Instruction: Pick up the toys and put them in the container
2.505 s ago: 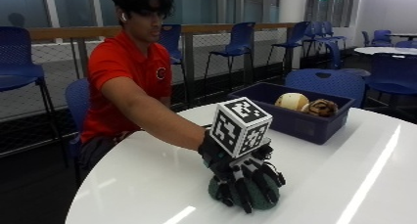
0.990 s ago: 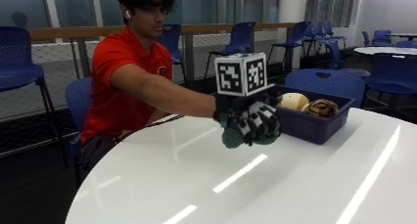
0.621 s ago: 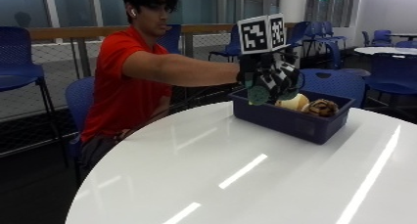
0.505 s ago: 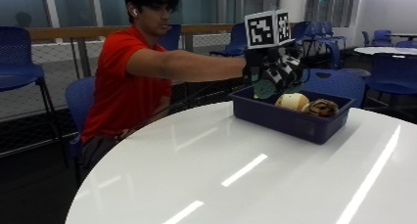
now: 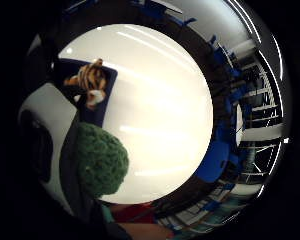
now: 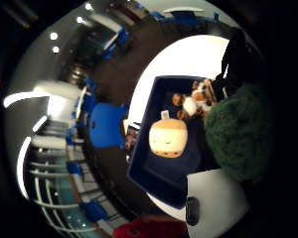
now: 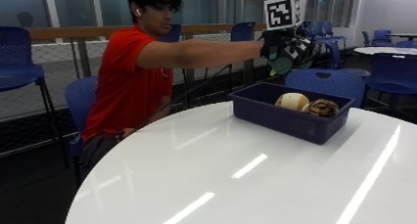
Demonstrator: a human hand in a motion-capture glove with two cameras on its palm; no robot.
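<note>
We see the gloved right hand (image 7: 290, 49) raised at arm's length above the far end of the blue container (image 7: 291, 122), its fingers curled round a green knitted toy (image 7: 282, 65) that shows just beneath the palm. The container stands on the round white table (image 7: 215, 180), well apart from the person's body. Inside it we make out a cream rounded toy (image 6: 168, 138) and, beside it, a brown-and-white striped plush (image 6: 194, 100). From the palm views the green toy (image 6: 237, 134) sits close against the hand, over the container's edge.

round white table (image 7: 261, 185), blue chairs (image 7: 326, 82)
</note>
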